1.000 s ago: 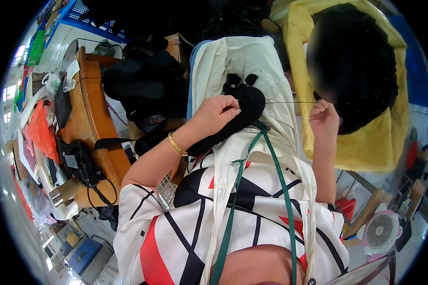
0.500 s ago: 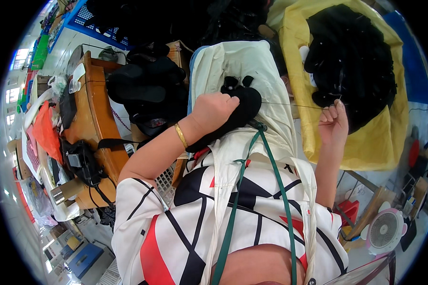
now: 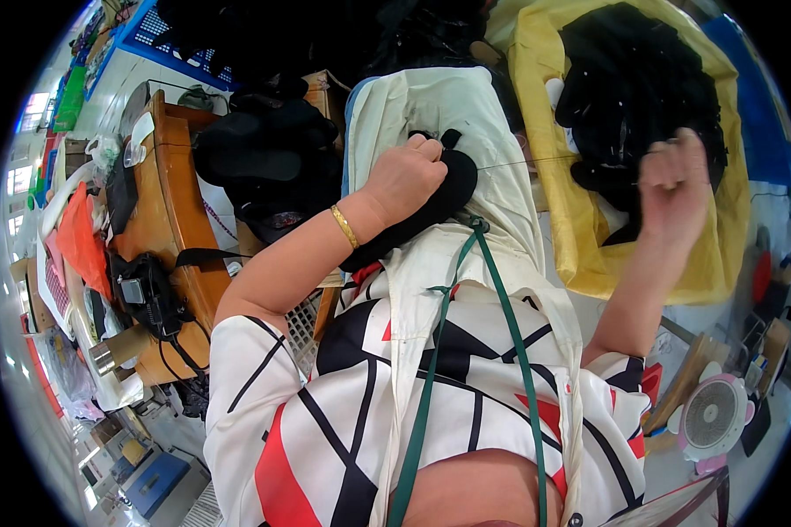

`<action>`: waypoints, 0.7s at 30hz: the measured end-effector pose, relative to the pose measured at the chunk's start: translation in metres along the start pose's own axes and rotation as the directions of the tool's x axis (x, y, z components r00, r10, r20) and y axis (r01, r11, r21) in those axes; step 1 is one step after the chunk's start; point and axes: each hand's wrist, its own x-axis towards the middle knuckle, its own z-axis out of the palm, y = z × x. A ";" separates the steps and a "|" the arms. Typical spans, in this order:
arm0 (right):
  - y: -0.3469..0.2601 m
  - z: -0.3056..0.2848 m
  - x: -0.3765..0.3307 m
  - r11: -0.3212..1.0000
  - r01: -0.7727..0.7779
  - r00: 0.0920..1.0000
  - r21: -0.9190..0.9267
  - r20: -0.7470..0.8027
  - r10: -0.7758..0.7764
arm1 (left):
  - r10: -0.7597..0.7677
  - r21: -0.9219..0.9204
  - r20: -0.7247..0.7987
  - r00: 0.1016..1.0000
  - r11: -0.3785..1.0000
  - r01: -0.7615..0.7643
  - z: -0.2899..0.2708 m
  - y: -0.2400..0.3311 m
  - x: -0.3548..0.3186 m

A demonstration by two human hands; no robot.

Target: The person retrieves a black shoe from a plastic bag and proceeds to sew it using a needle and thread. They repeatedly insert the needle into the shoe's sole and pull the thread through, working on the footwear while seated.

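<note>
Head view: left grip (image 3: pixel 406 178) clamped on a black shoe (image 3: pixel 460 184); right grip (image 3: pixel 675 167), motion-blurred, seems pinched on a dark thread (image 3: pixel 518 163) stretched between them.

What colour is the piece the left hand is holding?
The piece is black; the head view shows it best.

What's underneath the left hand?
Beneath the left hand is a black, round-ended piece, lying over off-white cloth. The hand covers part of the piece, so its surface there cannot be seen.
</note>
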 end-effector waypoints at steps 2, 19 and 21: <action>-0.020 -0.022 0.023 0.968 0.194 0.976 0.158 -0.130 -0.175 | -0.020 0.000 0.021 1.000 1.000 0.020 0.002 0.000 -0.002; 0.168 0.019 -0.056 -0.009 0.618 0.724 -0.786 0.564 0.397 | -0.525 -0.675 0.301 0.796 0.473 0.567 0.035 -0.027 -0.030; 0.156 0.028 -0.060 -0.029 0.513 0.804 -0.858 0.469 0.365 | -0.557 -0.738 0.390 0.733 0.287 0.611 0.035 -0.026 -0.034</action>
